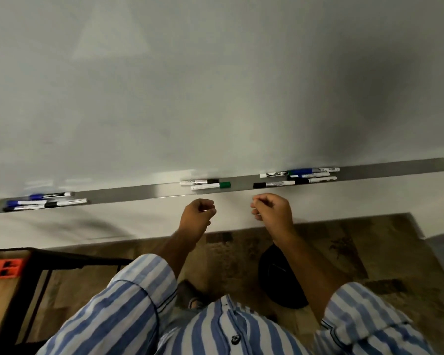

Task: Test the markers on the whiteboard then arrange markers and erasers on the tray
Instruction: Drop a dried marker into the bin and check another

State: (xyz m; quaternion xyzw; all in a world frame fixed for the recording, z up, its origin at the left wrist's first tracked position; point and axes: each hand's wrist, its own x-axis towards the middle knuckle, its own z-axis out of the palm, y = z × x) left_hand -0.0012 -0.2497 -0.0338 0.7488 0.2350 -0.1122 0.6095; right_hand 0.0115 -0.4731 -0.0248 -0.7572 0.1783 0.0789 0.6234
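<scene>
The markers (210, 183) lie in small bunches along the long gray tray (144, 193) under the whiteboard (215, 85), across the middle of the frame. Just below the tray, the left hand (197, 215) and right hand (271, 209) hang curled, each grip pressed together and empty. Labels are too blurry to read.

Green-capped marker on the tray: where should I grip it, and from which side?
Probably pinch the white barrel of the green-capped marker, not the cap. It lies flat along the tray, cap pointing right, with a black-capped marker close behind it. So come from the front and above, likely with the left hand, which hangs loosely curled just below it.
</scene>
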